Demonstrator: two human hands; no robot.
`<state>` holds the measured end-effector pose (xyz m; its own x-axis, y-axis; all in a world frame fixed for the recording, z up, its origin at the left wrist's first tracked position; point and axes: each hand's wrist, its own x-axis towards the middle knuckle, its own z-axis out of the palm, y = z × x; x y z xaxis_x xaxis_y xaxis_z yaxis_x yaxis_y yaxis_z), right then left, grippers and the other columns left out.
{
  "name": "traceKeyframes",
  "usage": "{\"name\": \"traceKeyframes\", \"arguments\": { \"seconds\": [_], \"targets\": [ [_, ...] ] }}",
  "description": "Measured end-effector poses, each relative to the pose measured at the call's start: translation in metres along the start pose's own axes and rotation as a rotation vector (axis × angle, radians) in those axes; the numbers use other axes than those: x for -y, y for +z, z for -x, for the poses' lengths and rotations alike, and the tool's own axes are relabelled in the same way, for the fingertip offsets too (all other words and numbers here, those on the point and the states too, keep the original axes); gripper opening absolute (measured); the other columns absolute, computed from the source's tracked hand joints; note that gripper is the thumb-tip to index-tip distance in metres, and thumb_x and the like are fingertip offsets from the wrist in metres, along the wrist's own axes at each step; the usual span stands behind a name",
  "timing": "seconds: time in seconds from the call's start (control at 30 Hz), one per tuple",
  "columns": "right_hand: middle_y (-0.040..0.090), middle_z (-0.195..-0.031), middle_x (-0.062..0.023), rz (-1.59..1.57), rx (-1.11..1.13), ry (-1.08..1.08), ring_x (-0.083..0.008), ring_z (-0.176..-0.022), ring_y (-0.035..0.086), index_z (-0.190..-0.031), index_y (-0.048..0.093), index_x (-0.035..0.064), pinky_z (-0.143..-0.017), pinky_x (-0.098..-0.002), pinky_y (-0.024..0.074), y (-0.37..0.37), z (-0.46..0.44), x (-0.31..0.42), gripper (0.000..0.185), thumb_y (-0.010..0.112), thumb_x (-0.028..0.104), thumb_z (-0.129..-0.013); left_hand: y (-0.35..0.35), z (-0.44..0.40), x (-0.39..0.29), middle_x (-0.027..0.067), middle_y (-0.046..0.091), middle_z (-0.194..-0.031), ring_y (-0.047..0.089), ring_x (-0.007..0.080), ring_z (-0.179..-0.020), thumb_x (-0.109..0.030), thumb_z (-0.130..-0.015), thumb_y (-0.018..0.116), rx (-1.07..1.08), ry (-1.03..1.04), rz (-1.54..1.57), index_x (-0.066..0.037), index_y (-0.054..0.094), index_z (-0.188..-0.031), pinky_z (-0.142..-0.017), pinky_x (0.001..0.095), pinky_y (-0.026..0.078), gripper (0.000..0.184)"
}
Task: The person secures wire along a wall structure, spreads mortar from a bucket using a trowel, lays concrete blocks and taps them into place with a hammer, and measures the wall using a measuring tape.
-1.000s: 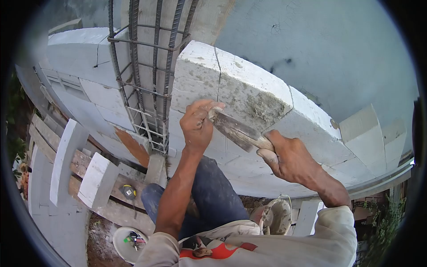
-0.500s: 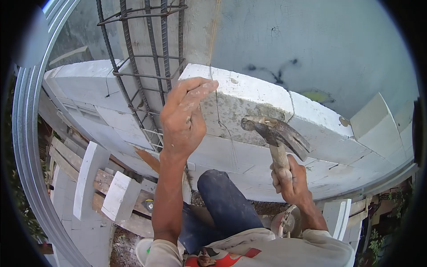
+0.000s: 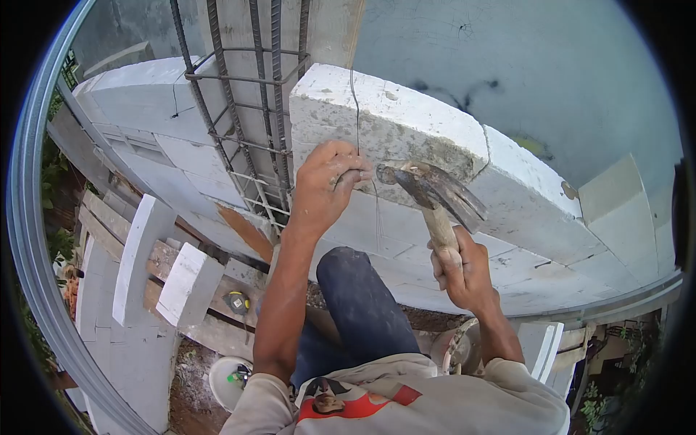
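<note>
My right hand grips the wooden handle of a claw hammer. The hammer's striking face is close beside the fingertips of my left hand; whether they touch is unclear. Those left fingers are pinched together at the front face of a white wall block, where a thin dark string runs down over its top edge. What the pinch holds is hidden. Below the fingers, loose string ends hang against the wall.
A rebar cage rises left of the block. Lower left, loose white blocks and a tape measure lie on planks. A white bucket lid or pail stands below; another bucket is beside my knee. A metal rail curves along the left.
My left hand has dropped from the block's top edge to its front face and pinched at the string. The hammer head has come in beside those fingers. The view has shifted downward.
</note>
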<state>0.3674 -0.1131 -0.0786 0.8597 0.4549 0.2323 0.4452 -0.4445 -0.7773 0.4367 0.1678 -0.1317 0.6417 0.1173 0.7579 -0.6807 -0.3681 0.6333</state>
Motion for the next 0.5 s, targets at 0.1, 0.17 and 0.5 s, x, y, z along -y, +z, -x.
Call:
{"name": "traceKeyframes", "arguments": {
  "seconds": [0.1, 0.17, 0.5],
  "targets": [
    [0.058, -0.066, -0.0023, 0.02, -0.009, -0.061, -0.0072, -0.049, 0.052, -0.112, 0.06, -0.001, -0.049, -0.0258, 0.042, 0.003, -0.002, 0.003, 0.045, 0.05, 0.043, -0.111, 0.004, 0.008, 0.011, 0.0139, 0.071, -0.105, 0.07, 0.0217, -0.093, 0.016, -0.079, 0.073, -0.07, 0.027, 0.039, 0.003, 0.075, -0.1, -0.079, 0.0316, 0.057, 0.026],
    [0.058, -0.066, -0.0025, 0.013, -0.022, -0.084, -0.0073, -0.05, 0.052, -0.113, 0.059, -0.001, -0.049, -0.0257, 0.0418, 0.004, -0.003, 0.006, 0.045, 0.05, 0.043, -0.111, 0.006, 0.011, 0.012, 0.0137, 0.071, -0.104, 0.07, 0.0206, -0.091, 0.017, -0.08, 0.073, -0.093, 0.03, 0.044, 0.003, 0.074, -0.101, -0.077, 0.0312, 0.057, 0.025],
    [0.058, -0.067, -0.0033, 0.009, -0.008, -0.106, -0.0073, -0.05, 0.051, -0.113, 0.059, -0.0003, -0.048, -0.0263, 0.0417, 0.006, -0.004, 0.001, 0.049, 0.048, 0.047, -0.111, 0.03, 0.026, 0.015, 0.0159, 0.072, -0.104, 0.076, 0.0236, -0.094, 0.019, -0.092, 0.064, -0.314, -0.039, 0.343, 0.007, 0.077, -0.099, -0.081, 0.0332, 0.068, 0.02]
  ]
}}
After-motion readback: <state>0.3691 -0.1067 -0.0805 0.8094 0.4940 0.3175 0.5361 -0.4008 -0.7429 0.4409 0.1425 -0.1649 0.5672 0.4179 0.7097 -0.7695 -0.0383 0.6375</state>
